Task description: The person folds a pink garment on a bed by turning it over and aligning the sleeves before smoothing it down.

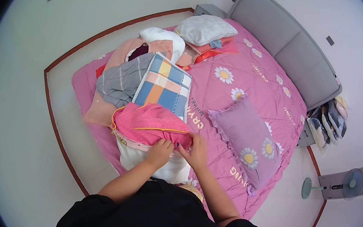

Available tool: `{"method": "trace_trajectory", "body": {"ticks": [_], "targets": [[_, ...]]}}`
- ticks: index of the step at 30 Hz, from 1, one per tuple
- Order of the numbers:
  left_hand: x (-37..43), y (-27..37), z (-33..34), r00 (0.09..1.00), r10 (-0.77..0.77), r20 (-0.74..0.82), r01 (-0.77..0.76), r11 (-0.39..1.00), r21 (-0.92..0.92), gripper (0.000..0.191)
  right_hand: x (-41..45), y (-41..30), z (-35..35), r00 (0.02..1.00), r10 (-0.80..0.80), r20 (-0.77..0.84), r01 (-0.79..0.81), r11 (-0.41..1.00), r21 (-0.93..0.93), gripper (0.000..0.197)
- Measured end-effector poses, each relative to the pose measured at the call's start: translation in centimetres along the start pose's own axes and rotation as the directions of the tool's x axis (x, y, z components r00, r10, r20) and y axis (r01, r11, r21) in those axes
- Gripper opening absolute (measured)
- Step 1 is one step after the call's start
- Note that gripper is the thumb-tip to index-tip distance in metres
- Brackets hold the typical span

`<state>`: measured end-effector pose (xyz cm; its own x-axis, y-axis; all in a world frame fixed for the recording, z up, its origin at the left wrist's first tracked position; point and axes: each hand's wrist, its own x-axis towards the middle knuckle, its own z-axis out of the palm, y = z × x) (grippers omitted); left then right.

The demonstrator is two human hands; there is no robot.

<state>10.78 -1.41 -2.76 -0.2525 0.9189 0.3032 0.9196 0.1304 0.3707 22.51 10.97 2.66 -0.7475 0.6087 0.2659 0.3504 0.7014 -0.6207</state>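
A pink cloth cover [148, 123] with small pale dots and yellow piping lies bunched over the far end of a white pillow [151, 162], close against my body. My left hand [162, 152] grips its near edge with curled fingers. Beside it my right hand [197, 151] holds the cover's right corner, thumb near the left hand's fingertips. A pale pink band [133, 144] runs along the fabric's lower left edge. Just beyond the cover lies a blue, orange and white checked pillow [166, 84]. How much of the white pillow the cover encloses is hidden.
All this rests on a bed with a pink daisy quilt [220, 132]. A mauve frilled pillow [252, 149] lies to the right. Grey plaid fabric [121, 79] and a stacked whitish pillow [207, 30] are farther off. A headboard [285, 41] and fan [351, 183] stand beyond.
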Motion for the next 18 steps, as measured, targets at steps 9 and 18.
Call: {"method": "trace_trajectory", "body": {"ticks": [9, 18], "targets": [[-3.3, 2.4, 1.6, 0.996, -0.022, 0.086, 0.029, 0.996, -0.081, 0.030, 6.9, -2.1, 4.2, 0.927, -0.119, 0.356, 0.243, 0.913, -0.327, 0.037], [-4.5, -0.4, 0.2, 0.958, -0.281, -0.055, 0.272, 0.953, -0.133, 0.022, 7.1, 9.2, 3.4, 0.787, 0.535, 0.307, -0.605, 0.576, 0.549, 0.033]]}}
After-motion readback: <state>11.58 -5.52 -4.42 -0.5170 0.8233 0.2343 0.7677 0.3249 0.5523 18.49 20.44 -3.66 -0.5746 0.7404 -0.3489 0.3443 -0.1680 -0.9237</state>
